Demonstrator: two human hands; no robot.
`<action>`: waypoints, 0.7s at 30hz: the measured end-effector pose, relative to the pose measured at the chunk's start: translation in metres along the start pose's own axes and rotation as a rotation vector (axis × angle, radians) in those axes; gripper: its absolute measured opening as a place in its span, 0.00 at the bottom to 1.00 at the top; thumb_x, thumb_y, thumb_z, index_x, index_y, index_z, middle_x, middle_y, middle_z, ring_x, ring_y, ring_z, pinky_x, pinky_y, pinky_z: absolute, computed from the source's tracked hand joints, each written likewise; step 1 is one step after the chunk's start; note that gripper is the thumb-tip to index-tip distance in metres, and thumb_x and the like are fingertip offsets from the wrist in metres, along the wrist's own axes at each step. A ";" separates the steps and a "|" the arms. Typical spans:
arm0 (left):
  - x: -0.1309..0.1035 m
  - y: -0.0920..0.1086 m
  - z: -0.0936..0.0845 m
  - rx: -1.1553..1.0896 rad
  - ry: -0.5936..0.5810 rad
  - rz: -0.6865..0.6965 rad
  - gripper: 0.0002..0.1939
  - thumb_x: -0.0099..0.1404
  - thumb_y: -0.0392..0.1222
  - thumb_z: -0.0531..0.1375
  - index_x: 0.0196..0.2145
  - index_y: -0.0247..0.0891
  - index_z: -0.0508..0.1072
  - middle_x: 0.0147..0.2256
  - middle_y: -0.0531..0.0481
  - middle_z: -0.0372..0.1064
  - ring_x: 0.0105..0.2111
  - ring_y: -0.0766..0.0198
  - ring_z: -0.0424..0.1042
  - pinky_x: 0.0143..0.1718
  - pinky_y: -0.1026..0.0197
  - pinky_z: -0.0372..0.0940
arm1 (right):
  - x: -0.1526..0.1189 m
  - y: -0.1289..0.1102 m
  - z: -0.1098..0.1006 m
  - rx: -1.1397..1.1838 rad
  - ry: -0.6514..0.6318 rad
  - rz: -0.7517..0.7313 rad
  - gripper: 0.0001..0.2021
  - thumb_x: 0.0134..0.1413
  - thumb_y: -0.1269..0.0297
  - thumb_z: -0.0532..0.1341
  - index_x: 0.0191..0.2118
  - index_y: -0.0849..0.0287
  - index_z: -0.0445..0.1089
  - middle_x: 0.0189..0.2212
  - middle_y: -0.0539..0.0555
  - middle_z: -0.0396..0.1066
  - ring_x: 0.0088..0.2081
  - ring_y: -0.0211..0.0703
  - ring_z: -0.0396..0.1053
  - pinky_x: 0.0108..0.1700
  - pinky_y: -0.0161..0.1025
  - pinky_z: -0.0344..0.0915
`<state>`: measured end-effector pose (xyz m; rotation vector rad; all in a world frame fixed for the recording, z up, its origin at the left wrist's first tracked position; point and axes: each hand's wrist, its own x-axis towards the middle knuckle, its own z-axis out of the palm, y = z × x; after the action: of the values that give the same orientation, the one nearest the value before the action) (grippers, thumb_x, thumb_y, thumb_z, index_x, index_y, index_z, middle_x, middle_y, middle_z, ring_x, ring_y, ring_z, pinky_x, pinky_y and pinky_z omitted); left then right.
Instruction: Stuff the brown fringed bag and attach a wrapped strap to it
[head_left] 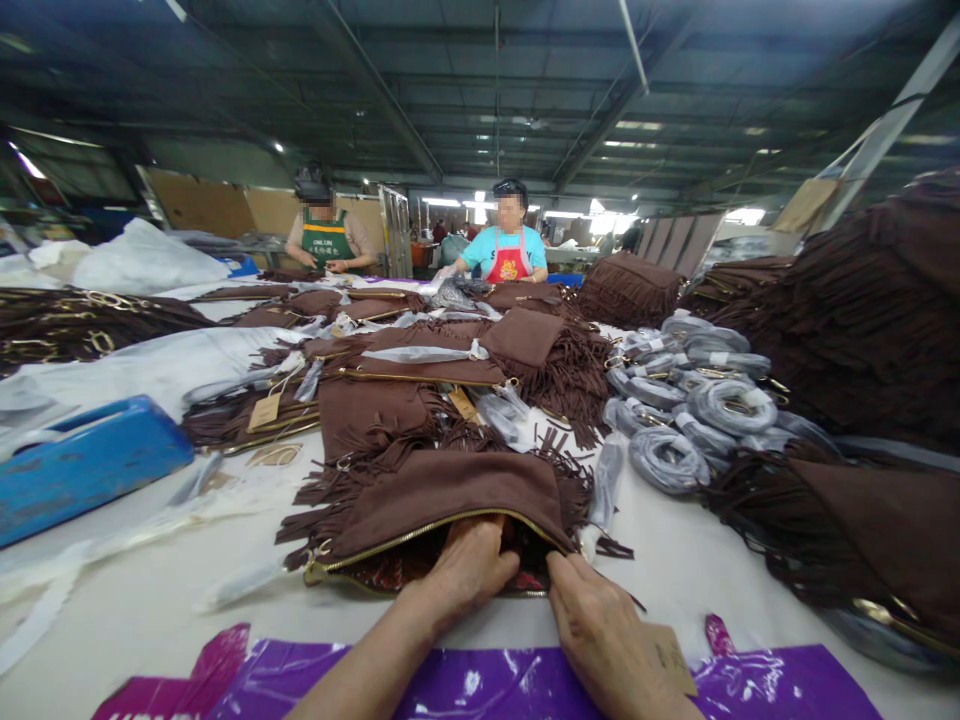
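Observation:
A brown suede-like bag [457, 485] with fringe lies in front of me, its gold zipper drawn apart so that a patterned lining shows. My left hand [474, 565] reaches through the opening into the bag; its thumb shows, but the other fingers are mostly hidden inside. At the opening's right end, my right hand [589, 610] grips the bag's edge by the zipper. A tan paper tag [667, 655] shows beside my right wrist. Under my forearms lies shiny purple plastic [495, 685] at the table's near side.
Brown fringed bags [427, 355] lie across the table beyond. Coiled, plastic-wrapped straps [667, 460] are heaped to the right, near a tall pile of brown bags [862, 310]. A blue tape dispenser [94, 465] stands at left. Two people [510, 250] work at the far side.

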<state>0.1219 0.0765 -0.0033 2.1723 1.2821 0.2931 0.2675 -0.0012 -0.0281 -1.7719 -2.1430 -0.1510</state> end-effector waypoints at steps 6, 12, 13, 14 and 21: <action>0.001 -0.001 0.001 -0.011 0.003 -0.003 0.16 0.53 0.34 0.53 0.41 0.32 0.69 0.40 0.40 0.70 0.44 0.51 0.66 0.49 0.55 0.59 | 0.000 0.000 -0.006 0.070 -0.098 0.022 0.11 0.52 0.80 0.50 0.28 0.56 0.61 0.24 0.50 0.66 0.25 0.39 0.67 0.27 0.34 0.53; 0.003 -0.001 0.000 -0.013 0.012 -0.001 0.15 0.53 0.34 0.54 0.40 0.33 0.70 0.41 0.41 0.69 0.43 0.52 0.67 0.48 0.55 0.59 | 0.000 0.002 -0.004 0.066 -0.035 -0.006 0.11 0.52 0.79 0.49 0.27 0.56 0.60 0.23 0.49 0.65 0.23 0.40 0.66 0.26 0.35 0.52; 0.003 -0.001 0.000 -0.013 0.014 0.003 0.15 0.53 0.34 0.54 0.40 0.33 0.69 0.41 0.41 0.69 0.43 0.53 0.67 0.48 0.55 0.60 | 0.001 0.002 -0.001 0.047 -0.008 -0.015 0.11 0.52 0.80 0.49 0.27 0.56 0.60 0.22 0.49 0.64 0.23 0.40 0.66 0.25 0.35 0.51; 0.003 -0.001 0.000 -0.012 0.017 0.009 0.15 0.53 0.34 0.54 0.40 0.32 0.69 0.40 0.41 0.69 0.43 0.52 0.67 0.48 0.55 0.60 | 0.001 0.002 0.001 0.022 0.025 -0.025 0.12 0.51 0.80 0.48 0.27 0.55 0.60 0.22 0.49 0.64 0.22 0.40 0.66 0.25 0.36 0.51; 0.002 -0.005 0.006 -0.008 0.028 0.096 0.14 0.54 0.33 0.53 0.40 0.32 0.69 0.39 0.41 0.70 0.41 0.53 0.68 0.45 0.55 0.61 | 0.004 -0.004 0.010 -0.161 0.187 -0.059 0.12 0.51 0.80 0.47 0.29 0.55 0.61 0.20 0.48 0.62 0.18 0.40 0.63 0.22 0.37 0.46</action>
<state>0.1221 0.0778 -0.0114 2.2340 1.1912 0.3681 0.2611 0.0050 -0.0357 -1.7047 -2.0994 -0.4971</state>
